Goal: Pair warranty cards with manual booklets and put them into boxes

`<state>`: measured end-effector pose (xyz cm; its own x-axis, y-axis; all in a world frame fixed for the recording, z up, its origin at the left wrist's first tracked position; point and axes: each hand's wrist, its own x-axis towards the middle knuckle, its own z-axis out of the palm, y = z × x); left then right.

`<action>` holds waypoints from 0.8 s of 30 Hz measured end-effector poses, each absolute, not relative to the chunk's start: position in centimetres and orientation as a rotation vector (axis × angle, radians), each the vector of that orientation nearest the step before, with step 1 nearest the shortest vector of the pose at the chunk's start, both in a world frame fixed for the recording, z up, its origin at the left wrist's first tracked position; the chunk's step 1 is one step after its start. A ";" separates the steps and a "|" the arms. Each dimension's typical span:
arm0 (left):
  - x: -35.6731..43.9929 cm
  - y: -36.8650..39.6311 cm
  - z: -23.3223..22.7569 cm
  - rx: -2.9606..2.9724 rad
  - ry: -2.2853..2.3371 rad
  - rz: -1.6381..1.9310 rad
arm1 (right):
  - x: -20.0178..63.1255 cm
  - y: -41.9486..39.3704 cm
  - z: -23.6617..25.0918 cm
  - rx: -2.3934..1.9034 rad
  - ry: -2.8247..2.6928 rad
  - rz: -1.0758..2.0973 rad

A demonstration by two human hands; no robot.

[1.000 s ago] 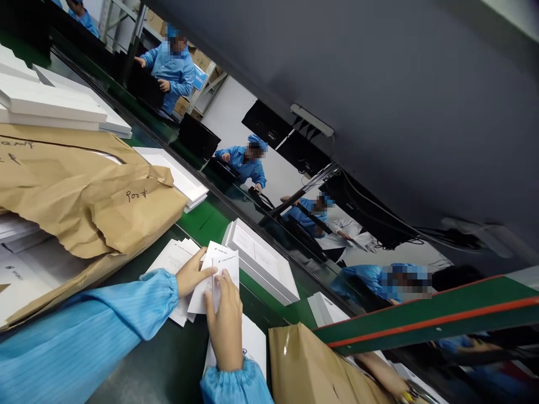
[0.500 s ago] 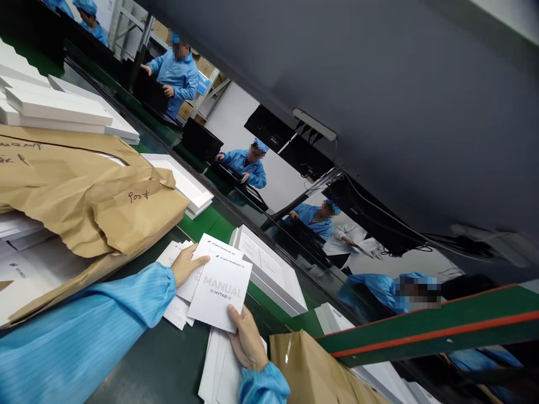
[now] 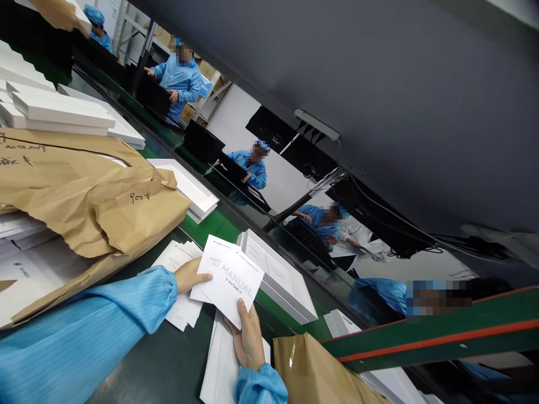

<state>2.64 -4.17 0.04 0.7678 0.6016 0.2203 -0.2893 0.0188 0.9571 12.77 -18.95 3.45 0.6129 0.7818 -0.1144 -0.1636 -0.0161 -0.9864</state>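
Observation:
My left hand (image 3: 188, 275) grips a white warranty leaflet (image 3: 214, 259) by its left edge, thumb on top. Overlapping that leaflet is a white manual (image 3: 240, 283), printed "MANUAL HYTAB", which my right hand (image 3: 248, 336) pinches at its lower edge between thumb and fingers. Beneath my left hand lies a fanned pile of white leaflets (image 3: 179, 308) on the dark green bench. Under my right hand sits another stack of white booklets (image 3: 219, 365), partly covered by the hand and sleeve.
A torn brown paper package (image 3: 138, 224) of printed papers lies left. White boxes (image 3: 63, 106) are stacked behind it. An open white box (image 3: 290, 292) rests on the green conveyor (image 3: 206, 221). A brown paper bundle (image 3: 311, 370) stands right. Co-workers in blue handle dark panels across the line.
The manual has turned clockwise and shifted slightly right, overlapping the warranty leaflet more squarely. A co-worker's hand with a white box has come in at the top left.

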 end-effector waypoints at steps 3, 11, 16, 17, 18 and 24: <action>2.6 -4.1 -0.1 1.380 0.266 0.756 | 12.4 -18.9 3.5 -1.393 -0.619 0.871; 2.4 -4.4 0.4 1.370 0.213 0.754 | 12.6 -18.6 2.8 -1.437 -0.729 0.828; 2.3 -4.4 0.5 1.363 0.195 0.754 | 12.8 -18.6 2.7 -1.388 -0.708 0.861; 2.3 -4.4 0.5 1.354 0.187 0.754 | 12.9 -18.6 2.7 -1.375 -0.698 0.880; 2.3 -4.3 0.5 1.345 0.183 0.750 | 12.9 -18.6 2.6 -1.370 -0.691 0.896; 2.3 -4.3 0.6 1.310 0.176 0.731 | 13.0 -18.5 2.4 -1.393 -0.673 0.897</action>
